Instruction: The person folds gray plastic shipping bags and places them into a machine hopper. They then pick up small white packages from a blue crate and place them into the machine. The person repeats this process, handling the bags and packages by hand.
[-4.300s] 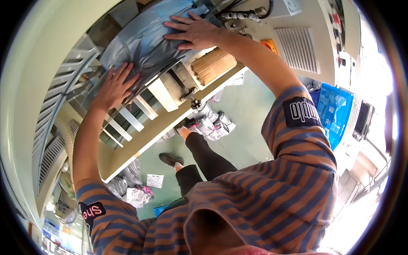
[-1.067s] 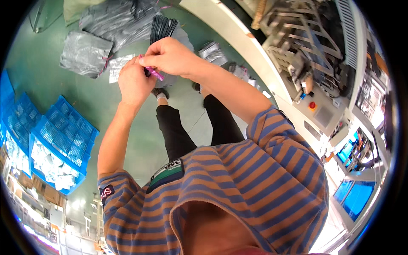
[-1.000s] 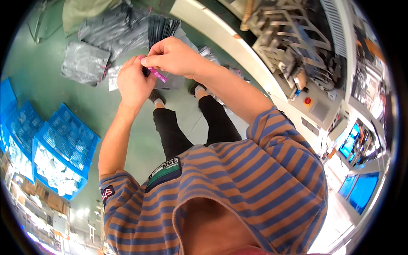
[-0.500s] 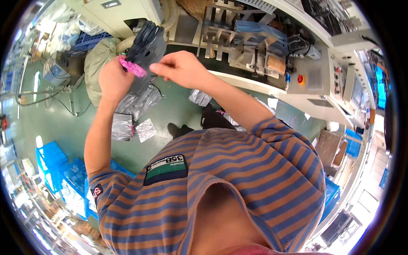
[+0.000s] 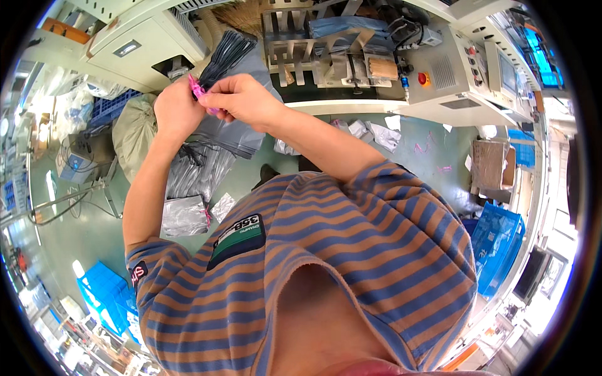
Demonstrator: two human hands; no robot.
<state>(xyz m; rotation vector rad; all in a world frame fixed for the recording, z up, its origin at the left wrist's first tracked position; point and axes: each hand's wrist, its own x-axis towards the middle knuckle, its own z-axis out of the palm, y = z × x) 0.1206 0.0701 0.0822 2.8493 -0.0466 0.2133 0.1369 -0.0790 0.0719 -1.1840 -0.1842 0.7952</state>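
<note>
A bundle of dark grey plastic bags hangs in front of me, gathered into a narrow neck near my hands. Around that neck runs a bright pink plastic strip. My left hand is closed on the gathered bags, its fingers partly hidden behind the bundle. Pressed close beside it, my right hand pinches the pink strip between thumb and fingers. Lower grey sheets of the bags spread out below my right hand.
On the green floor lie more grey bags and a silvery bundle with a pink tie. A pale sack stands at left. Ahead is a machine with metal brackets and a red knob. Blue crates stand at right.
My right hand has moved left, up against my left hand, and now pinches the pink strip. The bags' upper part is gathered into a tighter fan. My view has shifted.
</note>
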